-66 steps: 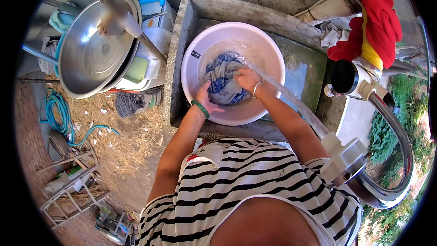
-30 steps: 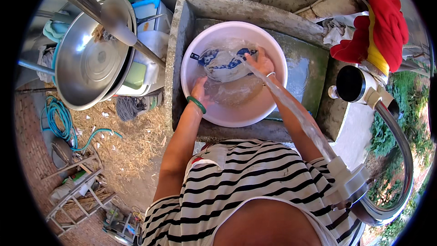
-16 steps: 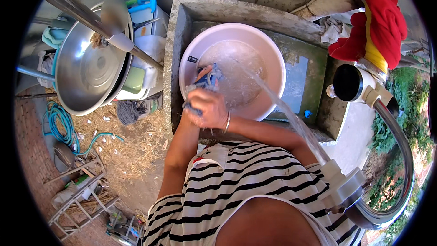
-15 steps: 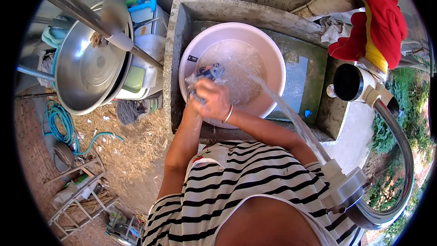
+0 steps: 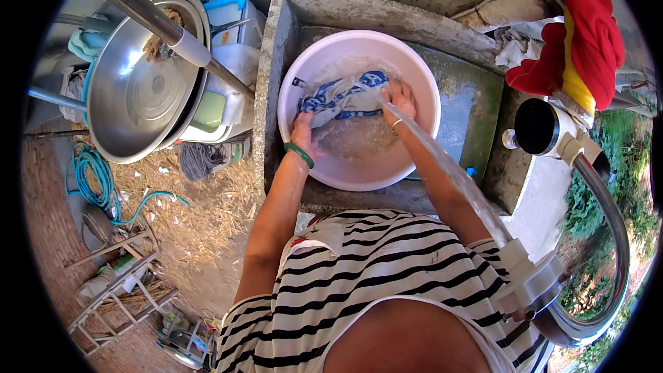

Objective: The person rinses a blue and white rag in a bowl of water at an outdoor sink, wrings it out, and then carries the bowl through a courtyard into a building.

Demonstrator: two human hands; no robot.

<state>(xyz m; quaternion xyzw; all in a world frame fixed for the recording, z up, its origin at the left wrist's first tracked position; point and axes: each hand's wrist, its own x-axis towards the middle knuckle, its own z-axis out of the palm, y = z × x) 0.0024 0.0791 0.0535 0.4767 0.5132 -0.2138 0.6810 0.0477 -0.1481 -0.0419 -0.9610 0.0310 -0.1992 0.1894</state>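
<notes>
A wet white-and-blue patterned cloth (image 5: 349, 97) lies stretched out in the water of a pale pink basin (image 5: 431, 100). My left hand (image 5: 304, 131), below a green bangle, grips the cloth's left end near the basin wall. At the right end, my right hand (image 5: 400, 100) has hold of the cloth between thumb and fingers; a thin band circles that wrist. Water (image 5: 449, 166) streams from the faucet (image 5: 528, 283) at lower right, passes over my right forearm and falls near my right hand. Some fingertips are hidden by the cloth.
The basin stands in a concrete sink (image 5: 276, 34) with raised walls. Metal basins (image 5: 107, 97) lean at the left, by a metal pole (image 5: 141, 10). A curved faucet pipe (image 5: 618, 235) and red cloth (image 5: 594, 41) flank the right. A blue hose (image 5: 93, 179) lies coiled on the ground.
My hands were together at the basin's left, squeezing the bunched cloth. They have moved apart, my right hand going right, and the cloth is now spread in the water.
</notes>
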